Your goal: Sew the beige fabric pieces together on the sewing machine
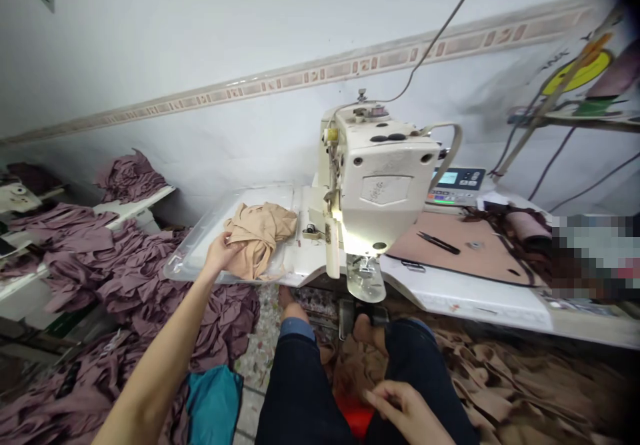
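While the left hand (pixel 223 252) grips the edge of the tan cloth (pixel 263 235) on the tray (pixel 193 255) left of the machine (pixel 383 182), the right hand (pixel 403 408), fingers narrowly curled, hangs below the machine; whether it holds anything, I cannot tell. Snips (pixel 439 242) lie right of the machine.

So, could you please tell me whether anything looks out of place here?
Yes: purple fabric sprawls down the left side in a loose heap, with a teal cloth beside it, which looks untidy. The tan cloth at the left hand is crumpled, though nothing looks plainly damaged.
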A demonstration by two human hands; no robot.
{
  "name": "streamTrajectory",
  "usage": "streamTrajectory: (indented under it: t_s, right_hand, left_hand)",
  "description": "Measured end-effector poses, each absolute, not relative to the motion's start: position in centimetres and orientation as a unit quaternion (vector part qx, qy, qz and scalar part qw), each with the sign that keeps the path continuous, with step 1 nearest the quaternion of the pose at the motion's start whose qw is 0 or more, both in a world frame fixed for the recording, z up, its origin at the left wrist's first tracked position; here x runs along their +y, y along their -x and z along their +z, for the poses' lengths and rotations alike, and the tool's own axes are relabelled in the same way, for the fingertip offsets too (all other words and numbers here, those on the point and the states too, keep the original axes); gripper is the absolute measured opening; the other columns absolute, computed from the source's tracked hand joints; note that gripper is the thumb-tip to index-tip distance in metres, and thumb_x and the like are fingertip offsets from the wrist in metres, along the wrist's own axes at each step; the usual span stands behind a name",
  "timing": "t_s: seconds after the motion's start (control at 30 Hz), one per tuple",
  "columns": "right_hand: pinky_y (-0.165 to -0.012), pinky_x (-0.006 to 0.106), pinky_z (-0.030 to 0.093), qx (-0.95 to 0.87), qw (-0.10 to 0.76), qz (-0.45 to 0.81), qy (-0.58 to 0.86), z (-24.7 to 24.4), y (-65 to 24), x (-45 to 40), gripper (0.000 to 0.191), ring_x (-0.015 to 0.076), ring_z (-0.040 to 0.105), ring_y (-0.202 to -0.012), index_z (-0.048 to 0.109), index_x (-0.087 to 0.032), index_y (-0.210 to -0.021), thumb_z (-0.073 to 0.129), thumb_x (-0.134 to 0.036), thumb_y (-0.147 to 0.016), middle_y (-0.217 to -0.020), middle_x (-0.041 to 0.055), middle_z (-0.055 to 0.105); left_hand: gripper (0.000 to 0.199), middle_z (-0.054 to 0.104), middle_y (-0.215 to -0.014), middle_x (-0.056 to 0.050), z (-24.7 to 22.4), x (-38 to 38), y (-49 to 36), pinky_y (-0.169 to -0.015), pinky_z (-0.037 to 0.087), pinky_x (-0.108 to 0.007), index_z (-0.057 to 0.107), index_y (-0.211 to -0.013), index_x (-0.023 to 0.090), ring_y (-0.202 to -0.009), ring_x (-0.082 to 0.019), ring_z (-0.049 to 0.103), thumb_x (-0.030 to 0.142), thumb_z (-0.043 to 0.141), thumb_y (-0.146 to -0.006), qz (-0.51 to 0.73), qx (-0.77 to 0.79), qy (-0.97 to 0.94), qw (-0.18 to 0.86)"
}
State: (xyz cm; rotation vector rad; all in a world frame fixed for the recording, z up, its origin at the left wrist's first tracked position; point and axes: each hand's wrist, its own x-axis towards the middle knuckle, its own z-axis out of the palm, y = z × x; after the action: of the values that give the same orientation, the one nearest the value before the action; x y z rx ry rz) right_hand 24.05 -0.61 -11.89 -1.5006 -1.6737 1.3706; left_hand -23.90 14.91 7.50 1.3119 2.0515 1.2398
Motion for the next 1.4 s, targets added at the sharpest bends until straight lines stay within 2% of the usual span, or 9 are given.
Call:
streamTrajectory:
  t_s: [0.13,0.37,0.67,0.77,0.9,0.97,1.03,1.27,1.4]
  right_hand:
    - [-0.067,0.036,0.051,-0.628,0.212,0.535,0.524,-13.3,-23.4,-1.6,0.055,0.0276,0.065,-0.069,0.073,-0.023,-0.062,0.065,-0.075,-0.078,-0.065,0.0059,0.070]
    - [-0.069,0.037,0.051,-0.634,0.213,0.525,0.527,-13.3,-23.3,-2.6,0.055,0.0285,0.067,-0.070,0.076,-0.024,-0.064,0.066,-0.075,-0.079,-0.068,0.0064,0.073]
    - [-0.067,0.030,0.050,-0.642,0.239,0.593,0.422,-7.2,-20.2,-3.1,0.064,0.0209,0.065,-0.067,0.074,-0.018,-0.067,0.064,-0.075,-0.095,-0.066,0.0051,0.071]
    - [-0.061,0.028,0.050,-0.617,0.322,0.597,0.398,-3.7,-17.7,-3.4,0.050,0.0197,0.067,-0.067,0.084,-0.018,-0.098,0.075,-0.067,-0.093,-0.082,0.0067,0.077]
    - [-0.080,0.036,0.060,-0.637,0.476,0.443,0.415,-1.7,-15.8,-2.5,0.084,0.0298,0.072,-0.104,0.066,-0.025,-0.151,0.096,-0.055,-0.077,-0.144,0.0167,0.068]
    - [-0.093,0.040,0.059,-0.654,0.495,0.400,0.409,-1.9,-15.8,-1.6,0.057,0.0317,0.069,-0.114,0.076,-0.024,-0.137,0.088,-0.050,-0.088,-0.135,0.0156,0.072]
    - [-0.084,0.036,0.058,-0.657,0.485,0.409,0.407,-2.3,-16.5,-0.9,0.028,0.0268,0.072,-0.097,0.084,-0.022,-0.109,0.074,-0.046,-0.101,-0.106,0.0118,0.078]
    - [-0.048,0.022,0.037,-0.512,0.369,0.668,0.393,-2.7,-21.5,1.5,0.047,0.0116,0.053,-0.054,0.080,-0.015,-0.086,0.085,-0.062,-0.085,-0.070,0.0029,0.069]
    - [-0.039,0.020,0.022,-0.439,0.328,0.735,0.401,-2.1,-23.5,3.3,0.052,0.0051,0.034,-0.041,0.077,-0.014,-0.079,0.093,-0.064,-0.074,-0.054,-0.0053,0.056]
  left_hand:
    - [0.056,0.074,-0.111,-0.010,7.0,13.5,22.9,-0.087,0.054,-0.035,0.071,-0.113,0.019,-0.111,-0.033,0.068,0.041,0.088,-0.065,0.478,0.725,-0.482,0.121]
    - [0.050,0.056,-0.065,0.002,7.3,11.0,22.0,-0.057,0.039,-0.026,0.066,-0.088,0.018,-0.059,-0.016,0.051,0.060,0.084,-0.067,0.553,0.683,-0.450,0.157]
    - [0.053,0.067,-0.086,0.000,11.0,6.0,13.8,-0.070,0.048,-0.021,0.065,-0.095,0.019,-0.074,-0.013,0.060,0.056,0.093,-0.070,0.652,0.547,-0.431,0.299]
    - [0.049,0.073,-0.094,-0.003,11.2,3.6,7.5,-0.074,0.052,-0.021,0.070,-0.106,0.019,-0.081,-0.015,0.067,0.044,0.097,-0.073,0.630,0.497,-0.410,0.434]
    - [0.053,0.076,-0.093,-0.003,9.3,2.0,2.5,-0.068,0.053,-0.022,0.071,-0.106,0.019,-0.075,-0.016,0.069,0.043,0.099,-0.069,0.606,0.481,-0.305,0.556]
    - [0.055,0.075,-0.087,-0.002,7.6,2.0,1.9,-0.066,0.053,-0.022,0.071,-0.101,0.017,-0.073,-0.015,0.068,0.040,0.103,-0.062,0.597,0.494,-0.253,0.580]
    - [0.057,0.073,-0.082,0.001,5.8,2.2,2.2,-0.064,0.053,-0.021,0.072,-0.098,0.016,-0.071,-0.013,0.067,0.036,0.105,-0.055,0.600,0.507,-0.212,0.581]
    - [0.052,0.068,-0.081,0.001,0.4,1.7,3.3,-0.060,0.053,-0.019,0.073,-0.102,0.018,-0.069,-0.012,0.064,0.046,0.099,-0.067,0.611,0.544,-0.282,0.501]
    - [0.035,0.073,-0.118,-0.012,-1.7,0.3,1.3,-0.074,0.062,-0.027,0.078,-0.110,0.018,-0.104,-0.024,0.071,0.048,0.080,-0.092,0.506,0.534,-0.490,0.468]
